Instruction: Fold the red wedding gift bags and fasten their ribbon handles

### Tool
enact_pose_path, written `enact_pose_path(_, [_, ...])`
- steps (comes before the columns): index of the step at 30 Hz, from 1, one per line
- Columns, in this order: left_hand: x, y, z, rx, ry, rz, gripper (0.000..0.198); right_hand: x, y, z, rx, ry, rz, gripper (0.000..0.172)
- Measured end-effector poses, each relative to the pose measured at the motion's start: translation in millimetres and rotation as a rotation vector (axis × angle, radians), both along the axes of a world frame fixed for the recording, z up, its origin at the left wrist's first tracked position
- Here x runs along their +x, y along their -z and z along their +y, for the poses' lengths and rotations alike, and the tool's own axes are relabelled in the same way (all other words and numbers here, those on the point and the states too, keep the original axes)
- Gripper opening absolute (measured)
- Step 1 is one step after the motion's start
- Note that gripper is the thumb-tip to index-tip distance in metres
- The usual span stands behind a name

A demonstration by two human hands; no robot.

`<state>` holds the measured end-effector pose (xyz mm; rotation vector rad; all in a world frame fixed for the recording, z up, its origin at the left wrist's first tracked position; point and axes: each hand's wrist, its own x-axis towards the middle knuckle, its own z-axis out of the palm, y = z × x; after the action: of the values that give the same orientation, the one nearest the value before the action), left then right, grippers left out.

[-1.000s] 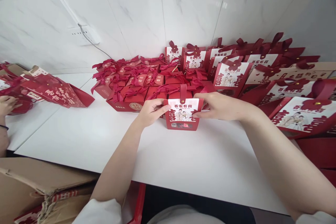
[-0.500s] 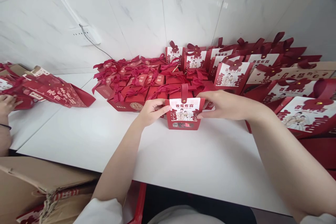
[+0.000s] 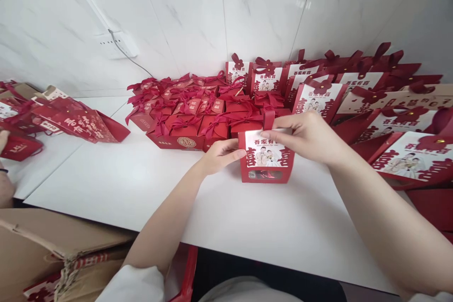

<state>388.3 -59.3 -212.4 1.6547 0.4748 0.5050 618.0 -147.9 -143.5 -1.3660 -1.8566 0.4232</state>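
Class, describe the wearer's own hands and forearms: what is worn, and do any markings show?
The left hand and right hand are ungloved. No watch, band or clear marking shows on the forearms. A loose, short white left sleeve shows; of the right sleeve, only a pale sliver.

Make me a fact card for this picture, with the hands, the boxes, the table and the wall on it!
Left hand: thumb at the left edge of the red gift box
Right hand: thumb over the box's upper front, by the strap
Box front: white label, small window below
Table: white
Behind, leftward: ribboned red boxes
Rightward: boxes with flowers on top
Wall: pale, with a socket
Far left: another person's hand, partly cut off
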Motion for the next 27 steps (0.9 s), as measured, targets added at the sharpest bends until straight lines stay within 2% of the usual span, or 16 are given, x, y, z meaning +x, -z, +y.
enact_pose_path(5, [3.7,1.8,-3.6,-0.116,0.095,-0.024,0.053,15.7,-11.0,-1.8,0.032,0.310,0.246,0.034])
enact_pose_path(8, [4.3,1.4,-6.8,-0.163,0.086,0.038,0.070,23.0,-15.3,-2.7,0.069,0.383,0.279,0.028])
enact_pose_path(11, [5.3,0.7,-9.8,-0.171,0.075,0.091,0.077,24.3,-16.5,-3.4,0.081,0.389,0.243,0.027])
enact_pose_path(18, [8.6,-5.1,-18.0,-0.158,0.035,0.125,0.057,19.0,-11.0,-0.3,0.099,0.335,0.152,0.029])
enact_pose_path(22, [11.1,-8.5,-22.2,-0.160,0.006,0.164,0.060,12.0,-6.9,-1.6,0.132,0.269,0.095,0.031])
enact_pose_path(27, [13.8,-6.7,-24.1,-0.122,-0.044,0.210,0.062,6.7,-3.4,-4.7,0.176,0.222,0.093,0.024])
